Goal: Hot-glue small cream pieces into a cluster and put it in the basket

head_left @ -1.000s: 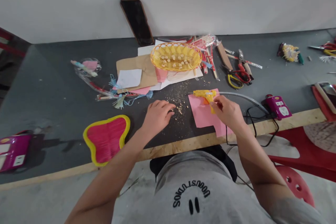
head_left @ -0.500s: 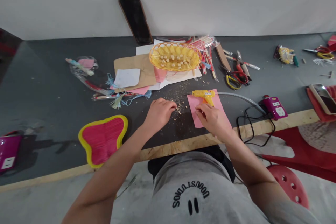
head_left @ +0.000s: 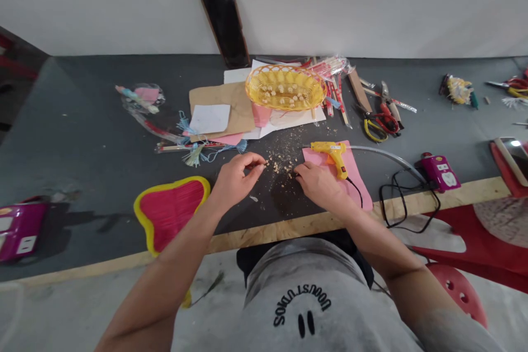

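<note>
Small tan crumbs and bits [head_left: 281,166] lie scattered on the grey tabletop between my two hands. My left hand [head_left: 239,176] is closed in a pinch at their left edge; anything in its fingertips is too small to name. At the right edge of the crumbs, my right hand [head_left: 317,181] is bent low with its fingers together, and what they hold, if anything, is hidden. Just beyond it a yellow hot glue gun [head_left: 330,148] lies on a pink sheet [head_left: 358,176]. Behind the crumbs, a yellow woven basket [head_left: 256,98] contains several small pale clusters.
A pink board with yellow edging [head_left: 173,209] lies left of my forearm. Papers [head_left: 223,91] and tassels [head_left: 193,155] lie behind. Scissors [head_left: 375,129], pliers [head_left: 390,107] and a purple power box [head_left: 440,171] with looped cord are at right. A phone [head_left: 226,27] leans on the wall.
My right hand has moved left off the pink sheet to the crumbs, uncovering the glue gun's handle and cord. My left hand stays pinched and has turned slightly. The whole view has shifted a little.
</note>
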Tool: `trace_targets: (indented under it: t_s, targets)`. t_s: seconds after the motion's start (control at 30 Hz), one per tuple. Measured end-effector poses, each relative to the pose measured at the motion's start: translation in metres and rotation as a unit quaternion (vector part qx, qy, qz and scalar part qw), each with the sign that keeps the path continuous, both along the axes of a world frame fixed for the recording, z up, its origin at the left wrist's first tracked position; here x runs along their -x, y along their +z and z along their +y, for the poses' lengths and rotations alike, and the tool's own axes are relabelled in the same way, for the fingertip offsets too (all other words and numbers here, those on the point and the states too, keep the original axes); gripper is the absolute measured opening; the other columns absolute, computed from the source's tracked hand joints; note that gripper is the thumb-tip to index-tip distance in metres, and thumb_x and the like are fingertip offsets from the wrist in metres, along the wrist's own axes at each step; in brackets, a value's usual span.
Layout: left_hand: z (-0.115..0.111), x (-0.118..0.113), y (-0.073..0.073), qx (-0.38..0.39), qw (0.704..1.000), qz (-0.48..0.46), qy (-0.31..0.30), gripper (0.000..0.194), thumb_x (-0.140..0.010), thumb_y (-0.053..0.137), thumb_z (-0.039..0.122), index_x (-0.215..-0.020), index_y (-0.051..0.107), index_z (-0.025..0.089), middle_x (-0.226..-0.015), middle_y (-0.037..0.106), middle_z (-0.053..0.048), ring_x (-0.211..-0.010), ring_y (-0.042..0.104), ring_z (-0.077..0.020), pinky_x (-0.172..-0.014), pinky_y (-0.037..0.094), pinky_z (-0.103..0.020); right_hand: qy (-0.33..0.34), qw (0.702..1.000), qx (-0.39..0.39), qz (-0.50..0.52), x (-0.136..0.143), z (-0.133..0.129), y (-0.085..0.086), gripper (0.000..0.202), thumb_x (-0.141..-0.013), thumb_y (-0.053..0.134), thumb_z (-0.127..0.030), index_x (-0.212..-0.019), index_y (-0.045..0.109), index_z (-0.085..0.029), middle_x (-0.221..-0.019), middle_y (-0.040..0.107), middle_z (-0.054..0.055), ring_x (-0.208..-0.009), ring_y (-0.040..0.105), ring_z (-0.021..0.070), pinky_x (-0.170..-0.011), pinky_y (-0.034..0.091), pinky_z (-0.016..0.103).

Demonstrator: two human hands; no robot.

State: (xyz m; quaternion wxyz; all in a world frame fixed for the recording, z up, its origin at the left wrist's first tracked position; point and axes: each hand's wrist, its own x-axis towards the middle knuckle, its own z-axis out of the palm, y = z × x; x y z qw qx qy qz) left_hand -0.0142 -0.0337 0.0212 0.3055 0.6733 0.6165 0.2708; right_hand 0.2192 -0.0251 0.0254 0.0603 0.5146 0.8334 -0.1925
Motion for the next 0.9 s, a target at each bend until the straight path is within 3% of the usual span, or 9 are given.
trace_targets:
  t_s: [0.1,0.2,0.33,0.47,0.53,0.63,0.9]
  targets:
    - [0.006,0.000,0.000,0.022,0.999,-0.049,-0.006,0.019,-0.088,0.060,0.035,-0.094,0.071,0.021,-0.091,0.076,-0.004,-0.083,0.068,-0.0202,-0.077,0.051,-0.031,-0.002,0.997,-0.008,0.074,0.000,0.000,-0.008,0.022,-0.104,0.045,-0.019,-0.113,0.065,-0.017,-0.109,0.073,0.010,-0.094,0.070,0.0183,-0.078,0.049,0.026]
    - [0.014,-0.006,-0.003,0.038,0.990,-0.129,-0.030,0.021,-0.088,0.063,0.037,-0.095,0.072,0.020,-0.090,0.076,-0.005,-0.084,0.068,-0.0205,-0.078,0.050,-0.032,-0.044,0.994,-0.053,0.085,-0.003,0.001,-0.012,0.026,-0.105,0.046,-0.031,-0.100,0.068,-0.018,-0.094,0.076,0.009,-0.080,0.070,0.0183,-0.066,0.044,0.026]
    - [0.026,-0.014,-0.015,0.052,0.954,-0.295,-0.001,0.022,-0.083,0.072,0.040,-0.090,0.071,0.019,-0.089,0.075,-0.006,-0.076,0.064,-0.0162,-0.071,0.050,-0.028,-0.068,0.985,-0.120,0.102,-0.007,0.001,-0.014,0.032,-0.102,0.050,-0.037,-0.082,0.068,-0.019,-0.073,0.071,0.006,-0.064,0.064,0.0173,-0.057,0.039,0.026]
    - [0.029,-0.014,-0.031,0.079,0.896,-0.433,0.050,0.029,-0.071,0.085,0.040,-0.084,0.071,0.018,-0.082,0.072,-0.003,-0.065,0.059,-0.0117,-0.064,0.049,-0.026,-0.062,0.977,-0.127,0.157,-0.007,0.002,-0.018,0.019,-0.098,0.053,-0.019,-0.109,0.068,-0.019,-0.099,0.074,0.008,-0.083,0.068,0.0193,-0.068,0.048,0.027]
    - [0.027,-0.012,-0.035,0.101,0.882,-0.458,0.048,0.033,-0.068,0.088,0.040,-0.087,0.072,0.018,-0.079,0.071,-0.002,-0.066,0.060,-0.0118,-0.065,0.049,-0.025,-0.051,0.979,-0.111,0.161,-0.005,0.005,-0.021,0.027,-0.097,0.052,-0.014,-0.118,0.066,-0.021,-0.108,0.072,0.009,-0.094,0.068,0.0201,-0.076,0.051,0.027]
    - [0.025,-0.011,-0.037,0.122,0.878,-0.460,0.043,0.035,-0.067,0.089,0.039,-0.090,0.074,0.017,-0.077,0.071,-0.002,-0.066,0.060,-0.0115,-0.066,0.048,-0.025,-0.036,0.985,-0.087,0.143,0.002,0.010,-0.022,0.024,-0.099,0.050,-0.013,-0.108,0.070,-0.022,-0.102,0.071,0.008,-0.095,0.067,0.0194,-0.080,0.050,0.027]
    - [0.026,-0.009,-0.037,0.146,0.881,-0.451,0.016,0.031,-0.067,0.089,0.039,-0.086,0.076,0.017,-0.075,0.072,-0.001,-0.064,0.059,-0.0108,-0.065,0.046,-0.025,-0.034,0.992,-0.082,0.092,0.011,0.019,-0.020,0.022,-0.099,0.049,-0.015,-0.094,0.071,-0.019,-0.098,0.070,0.010,-0.085,0.064,0.0207,-0.071,0.048,0.029]
